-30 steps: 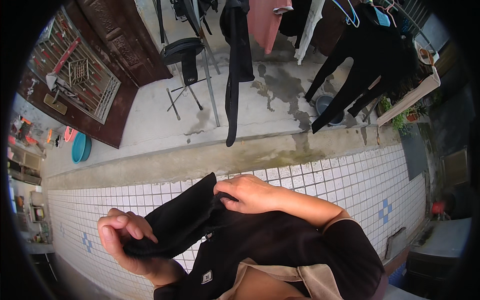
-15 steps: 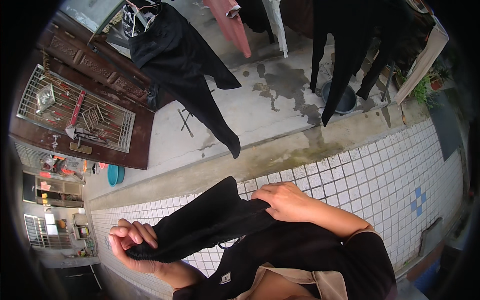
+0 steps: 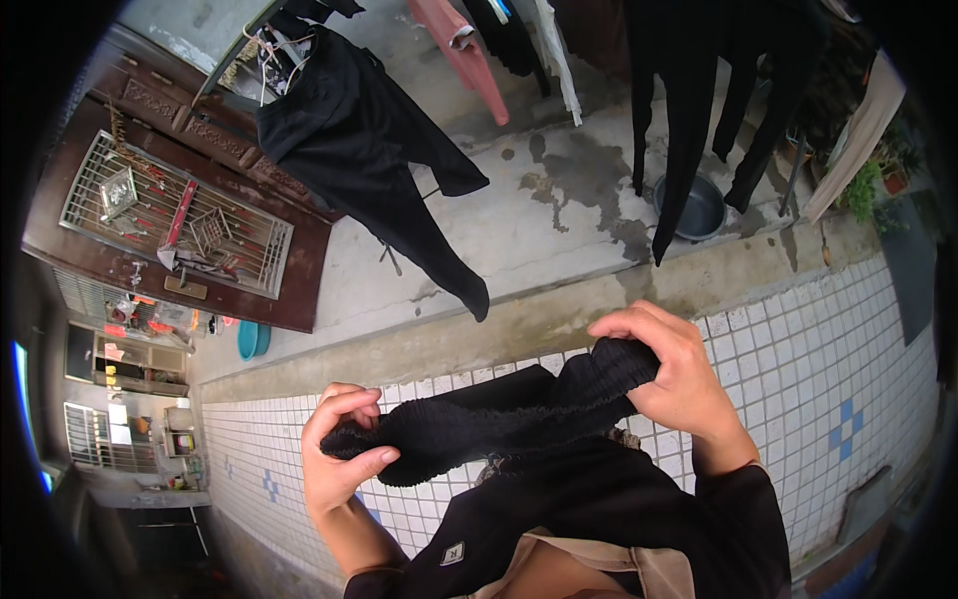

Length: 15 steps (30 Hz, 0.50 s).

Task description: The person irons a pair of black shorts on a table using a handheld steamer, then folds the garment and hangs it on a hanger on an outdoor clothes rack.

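A black garment with a gathered elastic waistband [image 3: 489, 429] is stretched sideways in front of my chest, held at both ends. My left hand [image 3: 344, 449] grips one end of the band, the thumb on the near side and the fingers curled over the far side. At the other end, my right hand [image 3: 679, 374] has its fingers hooked over the top of the band and its thumb behind the cloth. The band faces me and sags slightly in the middle. Most of the cloth below it is hidden, so whether it is trousers or shorts I cannot tell.
Black trousers [image 3: 374, 150] hang from a hanger at the upper left. A pink garment [image 3: 461, 60] and more dark legwear [image 3: 684, 120] hang farther right. A grey basin [image 3: 699, 212] stands on the wet concrete. At left are a brown door [image 3: 299, 270] and a teal tub [image 3: 253, 340].
My right hand has moved right and up, now gripping the waistband's other end. My left hand has shifted right and slightly up. The band has turned to face me and is spread wide.
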Tool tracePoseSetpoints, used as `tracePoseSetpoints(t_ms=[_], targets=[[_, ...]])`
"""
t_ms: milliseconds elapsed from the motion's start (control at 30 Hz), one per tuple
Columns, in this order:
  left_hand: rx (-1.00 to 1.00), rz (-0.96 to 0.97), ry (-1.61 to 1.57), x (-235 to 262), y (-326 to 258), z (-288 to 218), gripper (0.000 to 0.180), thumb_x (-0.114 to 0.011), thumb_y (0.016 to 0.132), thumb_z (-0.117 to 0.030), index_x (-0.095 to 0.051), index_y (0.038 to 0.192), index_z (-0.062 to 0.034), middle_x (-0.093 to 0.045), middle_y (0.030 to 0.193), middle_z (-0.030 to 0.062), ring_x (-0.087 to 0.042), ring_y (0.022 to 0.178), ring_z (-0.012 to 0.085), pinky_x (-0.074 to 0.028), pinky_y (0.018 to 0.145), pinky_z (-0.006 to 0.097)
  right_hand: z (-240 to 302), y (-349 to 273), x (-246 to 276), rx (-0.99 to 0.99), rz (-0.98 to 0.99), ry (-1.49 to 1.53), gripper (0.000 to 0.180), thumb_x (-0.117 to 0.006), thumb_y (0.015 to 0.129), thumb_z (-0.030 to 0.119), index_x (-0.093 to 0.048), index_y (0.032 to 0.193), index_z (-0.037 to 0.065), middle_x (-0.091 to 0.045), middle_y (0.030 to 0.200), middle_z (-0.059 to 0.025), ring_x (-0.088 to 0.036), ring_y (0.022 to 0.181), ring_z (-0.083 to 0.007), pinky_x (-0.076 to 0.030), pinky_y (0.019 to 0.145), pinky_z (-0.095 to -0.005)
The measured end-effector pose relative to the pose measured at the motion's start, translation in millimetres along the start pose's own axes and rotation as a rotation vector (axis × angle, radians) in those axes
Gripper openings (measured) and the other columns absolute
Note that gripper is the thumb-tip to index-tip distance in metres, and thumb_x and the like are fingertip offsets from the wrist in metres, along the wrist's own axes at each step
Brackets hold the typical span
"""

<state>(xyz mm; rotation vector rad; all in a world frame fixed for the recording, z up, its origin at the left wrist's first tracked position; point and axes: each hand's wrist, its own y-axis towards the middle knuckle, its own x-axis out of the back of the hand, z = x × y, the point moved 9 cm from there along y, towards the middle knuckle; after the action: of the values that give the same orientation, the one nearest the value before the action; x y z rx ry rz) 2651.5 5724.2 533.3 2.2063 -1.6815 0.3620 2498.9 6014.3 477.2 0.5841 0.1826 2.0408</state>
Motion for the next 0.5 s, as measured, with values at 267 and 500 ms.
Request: tracePoseSetpoints(t_ms=[267, 500], targets=[[0.055, 0.053, 0.345, -56, 29, 25, 0.035, -0.069, 0.076, 0.006, -0.071, 0.11, -0.0035, -0.064, 0.1, 0.0096, -0.063, 0.093, 0.0218, -0.051, 0.082, 0.032, 26, 12, 70, 0.121, -0.24, -0.177, 0.044, -0.058, 0.059, -0.017, -0.066, 0.098, 0.001, -0.06, 0.082, -0.0101, -0.06, 0.075, -0.0268, -0.049, 0.07, -0.0297], [-0.038, -0.165, 0.555, -48, 92, 60, 0.018, -0.058, 0.08, -0.004, -0.068, 0.095, 0.0001, -0.067, 0.085, 0.0144, -0.063, 0.077, 0.0296, -0.05, 0.074, 0.036, 17, 81, 107, 0.117, -0.219, -0.303, 0.034, -0.056, 0.067, -0.015, -0.065, 0.097, -0.001, -0.064, 0.091, -0.013, -0.065, 0.088, -0.0291, -0.05, 0.08, -0.0323]])
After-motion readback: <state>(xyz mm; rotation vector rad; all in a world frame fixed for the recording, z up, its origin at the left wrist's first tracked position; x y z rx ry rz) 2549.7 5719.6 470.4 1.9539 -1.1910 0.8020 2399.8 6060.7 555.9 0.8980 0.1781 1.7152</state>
